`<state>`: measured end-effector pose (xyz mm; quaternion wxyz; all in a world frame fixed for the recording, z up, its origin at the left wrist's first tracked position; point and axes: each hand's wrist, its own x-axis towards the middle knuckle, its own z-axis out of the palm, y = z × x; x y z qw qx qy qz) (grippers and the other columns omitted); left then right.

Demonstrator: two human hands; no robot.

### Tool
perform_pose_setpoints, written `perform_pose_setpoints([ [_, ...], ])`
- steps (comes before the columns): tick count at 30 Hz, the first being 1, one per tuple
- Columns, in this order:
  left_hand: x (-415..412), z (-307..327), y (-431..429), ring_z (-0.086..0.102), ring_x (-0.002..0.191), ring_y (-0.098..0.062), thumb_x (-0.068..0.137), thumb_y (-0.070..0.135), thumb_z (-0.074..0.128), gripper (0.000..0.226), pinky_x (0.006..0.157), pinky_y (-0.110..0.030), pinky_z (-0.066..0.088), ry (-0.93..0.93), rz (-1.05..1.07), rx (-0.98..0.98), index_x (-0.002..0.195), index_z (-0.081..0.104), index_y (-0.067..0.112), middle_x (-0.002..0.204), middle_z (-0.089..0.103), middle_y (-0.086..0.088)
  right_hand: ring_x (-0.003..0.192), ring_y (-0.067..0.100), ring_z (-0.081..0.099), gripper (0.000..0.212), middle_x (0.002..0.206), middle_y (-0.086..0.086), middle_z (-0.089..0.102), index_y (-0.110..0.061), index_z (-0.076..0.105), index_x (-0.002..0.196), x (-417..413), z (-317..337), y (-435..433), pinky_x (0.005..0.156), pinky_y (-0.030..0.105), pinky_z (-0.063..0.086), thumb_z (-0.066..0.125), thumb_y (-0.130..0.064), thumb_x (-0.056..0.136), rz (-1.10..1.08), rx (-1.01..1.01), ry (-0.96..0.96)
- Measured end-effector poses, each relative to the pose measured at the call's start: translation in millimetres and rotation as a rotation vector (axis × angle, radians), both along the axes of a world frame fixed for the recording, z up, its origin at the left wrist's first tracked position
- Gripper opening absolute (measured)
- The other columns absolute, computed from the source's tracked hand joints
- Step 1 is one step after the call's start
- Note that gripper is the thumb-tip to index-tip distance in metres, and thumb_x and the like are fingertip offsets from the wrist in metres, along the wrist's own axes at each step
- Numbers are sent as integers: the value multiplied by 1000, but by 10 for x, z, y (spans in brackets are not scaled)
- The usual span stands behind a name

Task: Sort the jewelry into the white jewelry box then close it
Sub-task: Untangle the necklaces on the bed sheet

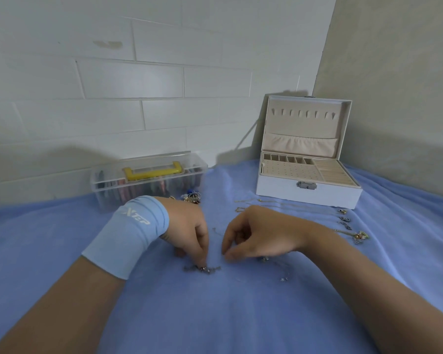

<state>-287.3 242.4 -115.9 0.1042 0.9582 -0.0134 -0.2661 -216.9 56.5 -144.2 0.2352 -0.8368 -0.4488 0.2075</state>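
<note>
Left hand [189, 232] pinches charm bracelet [203, 269] on blue cloth [228, 315]. Right hand [256, 232] fingers curled beside it, can't tell if gripping. White jewelry box [308, 194] open, back right.

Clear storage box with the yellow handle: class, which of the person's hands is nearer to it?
Left. The left hand, pinching a charm chain, is just in front of the clear storage box; the right hand sits farther right, nearer the white jewelry box.

Room corner, home-like: white brick-pattern wall [138, 80] upper left, blue cloth [228, 315] below, white jewelry box [307, 192] at right.
</note>
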Motion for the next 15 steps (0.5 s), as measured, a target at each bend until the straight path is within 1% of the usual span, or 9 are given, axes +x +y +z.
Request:
perform_pose_setpoints([
  [2,-3,-12,-15,65,70,-3,74,51,80,20,68,-19,47,-2,-4,-35,87,76,36,74,70,19,56,6,56,4,63,-9,62,-24,79,87,-21,-9,19,57,20,45,79,-25,83,38,-35,-2],
  [4,3,-41,-45,63,71,-4,72,50,82,20,74,-22,51,-2,-33,-51,87,76,36,71,67,23,56,2,57,3,65,-11,66,-22,77,84,-7,-13,29,57,18,48,76,-20,86,0,-22,-11],
  [6,9,-65,-56,63,76,-5,73,45,82,13,78,-23,51,-4,-64,-51,83,76,38,74,69,23,58,4,59,8,67,-10,67,-22,74,82,19,-28,19,58,20,49,71,-19,88,-42,-12,-10],
  [8,4,-62,-32,63,79,-4,76,41,81,8,77,-20,50,-2,-70,-57,81,76,38,80,72,20,60,2,60,9,72,-6,70,-23,73,82,48,-40,-7,59,18,47,69,-19,88,-61,-15,-37],
  [10,-5,-48,29,65,80,-4,79,40,79,8,76,-18,49,-13,-65,-84,85,77,35,88,74,14,60,2,57,7,75,-2,70,-25,75,88,48,-48,-15,60,19,47,69,-20,88,-49,9,-24],
  [11,-7,-46,68,66,80,-4,81,39,77,8,76,-18,50,-24,-67,-109,87,77,34,90,75,10,59,3,56,9,74,-3,67,-28,75,93,36,-50,-10,59,19,47,71,-22,88,-31,21,-6],
  [13,-20,-42,135,66,79,-5,87,35,73,6,77,-21,50,-67,-73,-191,89,75,30,90,76,6,55,2,51,13,65,-13,59,-32,77,98,4,-52,14,56,15,43,74,-25,87,6,26,17],
  [15,-36,-37,178,70,83,-12,94,28,67,6,79,-27,52,-112,-59,-338,91,71,25,92,77,6,52,1,49,8,56,-18,55,-29,78,94,-21,-52,45,53,13,40,75,-26,88,10,33,-1],
])
